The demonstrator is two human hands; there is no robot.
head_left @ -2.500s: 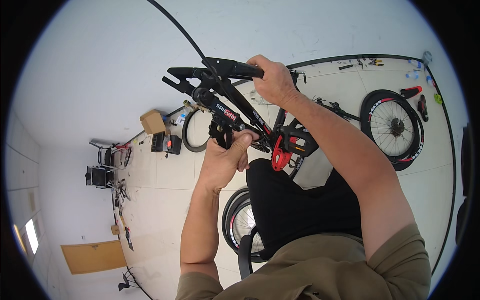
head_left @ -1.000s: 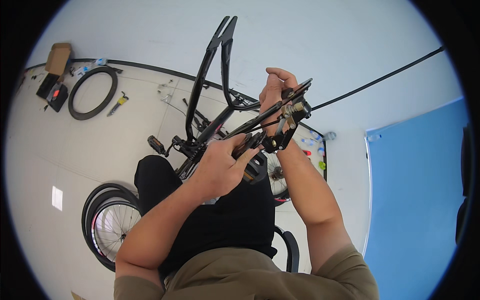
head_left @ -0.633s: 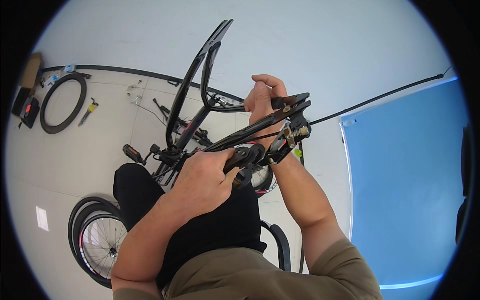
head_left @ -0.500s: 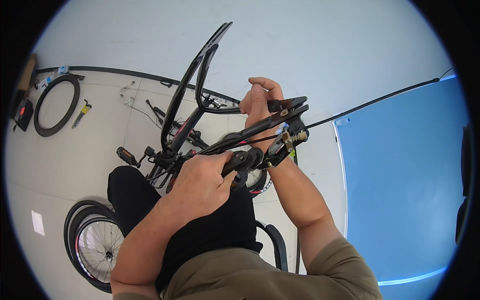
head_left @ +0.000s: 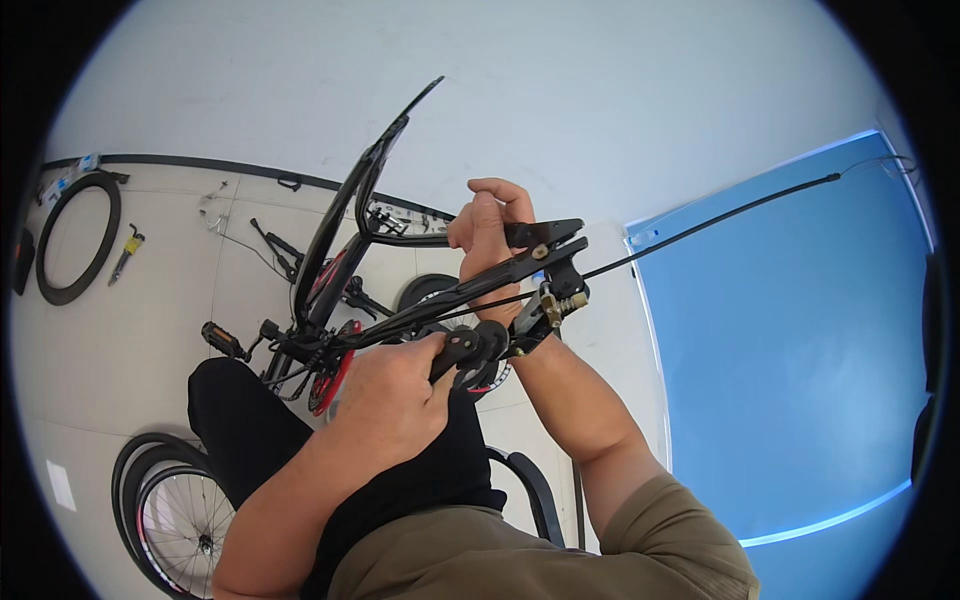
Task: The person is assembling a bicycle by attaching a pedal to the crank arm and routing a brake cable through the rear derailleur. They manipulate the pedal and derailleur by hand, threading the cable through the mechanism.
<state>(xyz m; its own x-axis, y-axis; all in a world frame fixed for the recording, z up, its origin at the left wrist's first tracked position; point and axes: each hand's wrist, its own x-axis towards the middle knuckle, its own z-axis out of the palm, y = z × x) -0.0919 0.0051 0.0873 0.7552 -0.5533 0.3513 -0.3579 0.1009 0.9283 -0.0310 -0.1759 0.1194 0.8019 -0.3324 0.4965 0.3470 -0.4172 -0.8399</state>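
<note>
A black bicycle frame [head_left: 440,292] is held up in front of me, with its rear end toward the right. My right hand [head_left: 488,232] is closed around one of its rear stays near the end, thumb lying over the tube. A rear derailleur [head_left: 548,308] with a brass-coloured adjuster hangs at that end. My left hand [head_left: 392,398] is closed on the derailleur's black cage [head_left: 460,345], beside a round black pulley; its fingertips are partly hidden. A black cable housing [head_left: 715,222] runs from the derailleur out to the right, bare wire at its tip.
On the floor lie a black tyre [head_left: 78,238], a yellow-and-black tool [head_left: 126,254] and a spoked wheel [head_left: 205,540] with tyres. A pedal [head_left: 222,340] and red chainring [head_left: 330,380] sit near my knee. At right stands a blue panel [head_left: 790,350], with a pale wall [head_left: 640,100] ahead.
The view has shifted, so the frame and both hands appear farther left and slightly lower. More of the red chainring shows. Both hands keep their grips.
</note>
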